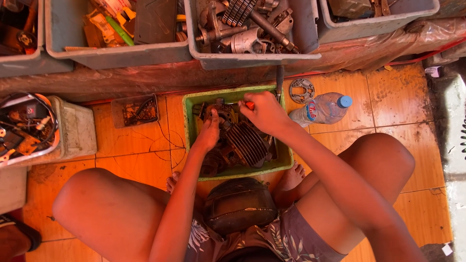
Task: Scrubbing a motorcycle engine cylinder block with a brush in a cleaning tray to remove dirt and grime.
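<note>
A green plastic tray sits on the orange tiled floor between my feet. Inside it lies a dirty small engine with a finned cylinder. My left hand rests on the engine's left side, fingers curled over it. My right hand hovers over the tray's far edge, closed around a tool with an orange-red handle; the tool's tip is hidden by the hand and engine.
A clear water bottle with a blue cap lies right of the tray, beside a round metal gasket. Grey bins of metal parts line the far shelf. A small tray and a box of wires stand left.
</note>
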